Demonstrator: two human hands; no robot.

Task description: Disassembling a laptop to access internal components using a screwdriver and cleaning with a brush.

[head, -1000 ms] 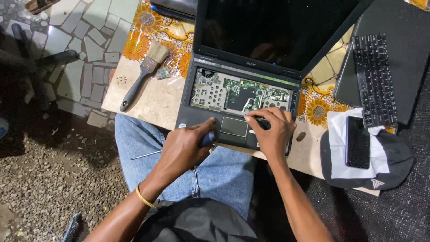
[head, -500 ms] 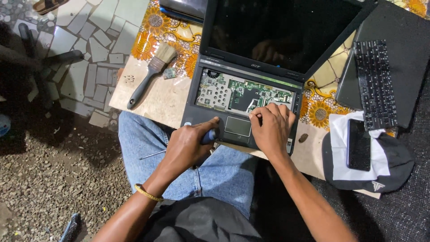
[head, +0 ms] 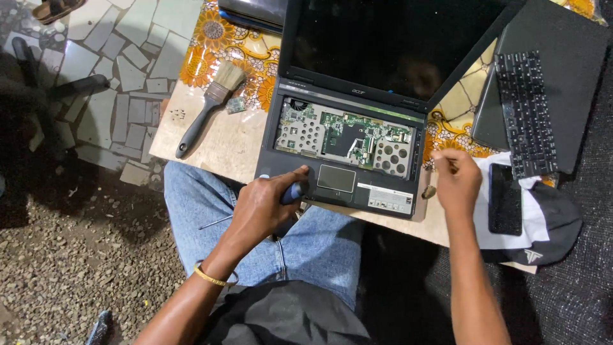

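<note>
Outdoors, floral-clothed table (head: 223, 147) over gravel (head: 70, 255).

Soft, even light falls on the desk (head: 217, 144) from above, bright enough to show the exposed circuit board (head: 345, 134) of the open laptop (head: 357, 115) crisply. The laptop's dark screen (head: 396, 45) carries a faint reflection and no hard glare. The far left tiled floor (head: 121, 70) is well lit, while the gravel ground (head: 70, 255) at near left sits in deep shadow. The right side, around the detached keyboard (head: 527, 115), is dim and loses detail in black. The left hand (head: 265, 207) and right hand (head: 456, 182) look sharp, with little motion blur. Straight edges bow slightly toward the corners.
</note>
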